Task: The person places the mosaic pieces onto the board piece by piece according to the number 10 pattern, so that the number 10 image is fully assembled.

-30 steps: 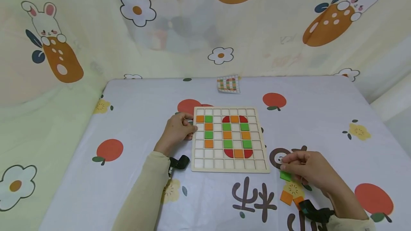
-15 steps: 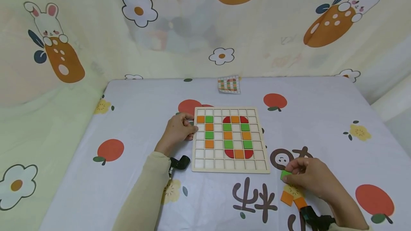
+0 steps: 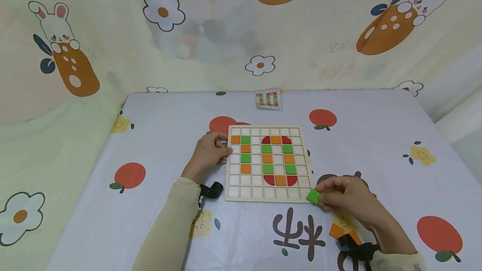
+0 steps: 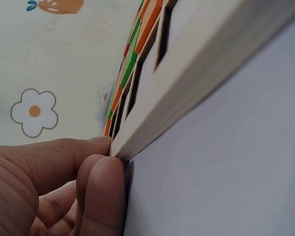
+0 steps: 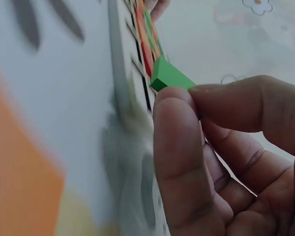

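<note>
A wooden grid board (image 3: 256,193) lies in the middle of the table, with orange, green and red tiles set in some of its squares. Its left edge is pinched between thumb and fingers of my left hand (image 3: 208,154); the left wrist view shows the thumb (image 4: 104,191) against the board's side. My right hand (image 3: 348,198) pinches a green square tile (image 3: 313,197) by one end, over the board's lower right corner. In the right wrist view the same tile (image 5: 169,76) sticks out beyond the fingertips, tilted.
Loose orange tiles (image 3: 336,231) lie on the table near my right wrist, partly covered by the black wrist camera (image 3: 354,248). A small paper card (image 3: 269,99) with a printed coloured grid stands or lies at the table's back edge, before a patterned curtain.
My right hand has taken hold of the green tile from the table on the right and carried it left to the board's corner. The left hand stays at the board's edge.
</note>
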`<state>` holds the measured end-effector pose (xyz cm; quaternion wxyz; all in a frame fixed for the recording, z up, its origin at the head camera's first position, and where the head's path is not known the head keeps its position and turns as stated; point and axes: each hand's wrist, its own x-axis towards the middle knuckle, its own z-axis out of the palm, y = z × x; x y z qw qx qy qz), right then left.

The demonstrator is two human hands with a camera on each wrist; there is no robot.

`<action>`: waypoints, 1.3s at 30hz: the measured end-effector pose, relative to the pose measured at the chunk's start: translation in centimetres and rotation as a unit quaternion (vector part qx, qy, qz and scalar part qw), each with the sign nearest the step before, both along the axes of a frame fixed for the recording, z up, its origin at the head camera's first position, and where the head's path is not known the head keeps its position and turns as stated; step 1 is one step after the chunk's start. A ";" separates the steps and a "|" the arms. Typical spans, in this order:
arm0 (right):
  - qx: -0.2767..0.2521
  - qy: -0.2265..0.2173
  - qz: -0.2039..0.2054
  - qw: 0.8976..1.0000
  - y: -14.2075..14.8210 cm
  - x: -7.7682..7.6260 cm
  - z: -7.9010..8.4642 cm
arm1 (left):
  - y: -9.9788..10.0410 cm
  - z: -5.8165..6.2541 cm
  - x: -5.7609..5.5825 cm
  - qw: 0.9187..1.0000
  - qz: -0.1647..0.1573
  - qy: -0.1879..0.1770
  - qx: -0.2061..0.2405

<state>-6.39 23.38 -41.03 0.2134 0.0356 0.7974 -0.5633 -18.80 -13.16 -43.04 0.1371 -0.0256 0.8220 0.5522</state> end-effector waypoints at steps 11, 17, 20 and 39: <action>-0.057 -0.005 0.053 0.997 -4.3 -2.6 -0.1 | 0.0 0.0 -0.1 1.000 -0.001 -0.003 0.003; -0.064 -0.002 0.059 0.996 -6.9 -3.6 0.0 | 0.0 0.1 0.0 1.000 0.001 -0.004 0.003; -0.063 0.005 0.067 0.996 -8.1 -4.3 -0.2 | 0.0 0.1 0.0 1.000 0.003 -0.006 0.004; -0.024 0.003 0.082 0.996 -13.0 -6.6 -0.2 | -0.1 -0.1 -0.1 1.000 -0.001 -0.006 0.009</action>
